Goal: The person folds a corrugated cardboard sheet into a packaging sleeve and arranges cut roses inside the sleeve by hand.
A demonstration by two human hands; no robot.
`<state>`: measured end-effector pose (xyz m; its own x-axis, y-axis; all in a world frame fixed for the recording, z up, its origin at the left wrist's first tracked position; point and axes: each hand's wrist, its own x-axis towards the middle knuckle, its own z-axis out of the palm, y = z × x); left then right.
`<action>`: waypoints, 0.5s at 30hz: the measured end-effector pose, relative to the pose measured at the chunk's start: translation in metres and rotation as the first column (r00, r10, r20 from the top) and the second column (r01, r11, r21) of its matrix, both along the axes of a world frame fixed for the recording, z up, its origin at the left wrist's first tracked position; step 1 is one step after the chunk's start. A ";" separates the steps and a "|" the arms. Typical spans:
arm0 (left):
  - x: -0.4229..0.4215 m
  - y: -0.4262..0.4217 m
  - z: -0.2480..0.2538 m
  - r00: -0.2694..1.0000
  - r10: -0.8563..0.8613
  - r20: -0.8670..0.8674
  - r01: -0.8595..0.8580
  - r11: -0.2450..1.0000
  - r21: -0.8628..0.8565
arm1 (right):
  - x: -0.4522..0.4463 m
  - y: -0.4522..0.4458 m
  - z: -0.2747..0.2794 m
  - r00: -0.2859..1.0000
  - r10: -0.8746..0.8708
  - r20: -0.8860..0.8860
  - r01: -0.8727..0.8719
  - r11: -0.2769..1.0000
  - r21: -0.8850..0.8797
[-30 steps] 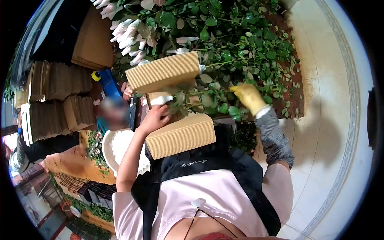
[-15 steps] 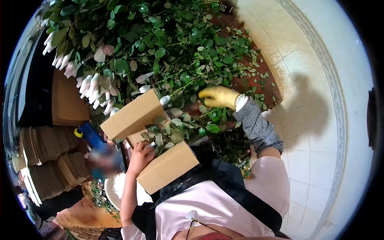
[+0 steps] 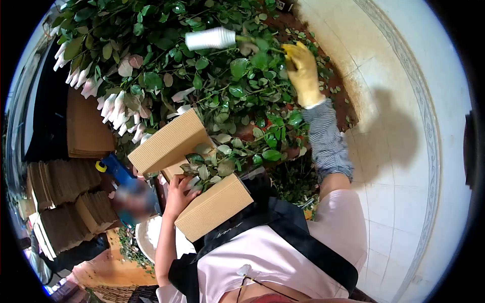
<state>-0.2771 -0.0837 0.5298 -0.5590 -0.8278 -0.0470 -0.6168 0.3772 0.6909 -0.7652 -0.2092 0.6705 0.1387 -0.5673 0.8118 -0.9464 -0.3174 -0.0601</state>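
Note:
My right hand (image 3: pixel 301 63), in a yellow glove, pinches the green stem of a rose (image 3: pixel 211 38) whose head is wrapped in a white net sleeve; it is held sideways above a leafy heap. My bare left hand (image 3: pixel 181 194) is at the inner fold of a corrugated cardboard wrap (image 3: pixel 174 144). Its fingers curl over leafy rose stems (image 3: pixel 217 164) lying in the wrap, beside a small white piece. What lies under the fingers is partly hidden. The wrap stands with two raised sides, close to my apron.
A big heap of cut roses (image 3: pixel 166 55) covers the table, net-covered heads (image 3: pixel 115 108) to the left. Stacks of folded cardboard (image 3: pixel 63 182) and a blue tape dispenser (image 3: pixel 117 169) are at left. A white round container (image 3: pixel 146 242) is below. Tiled floor (image 3: pixel 379 202) lies at right.
My right hand has moved up and away from me, and a net-wrapped rose has come off the heap with it. My left hand stays at the cardboard wrap.

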 end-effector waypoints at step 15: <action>-0.004 -0.001 0.002 0.987 0.000 0.158 0.030 0.982 -0.188 | 0.142 0.075 -0.177 0.926 0.368 -0.088 -0.156 0.582 0.798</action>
<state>-0.2809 -0.0844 0.5319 -0.5692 -0.8219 0.0217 -0.7049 0.5014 0.5018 -0.6234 -0.1339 0.4930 0.4966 -0.8678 0.0192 -0.8473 -0.4895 -0.2063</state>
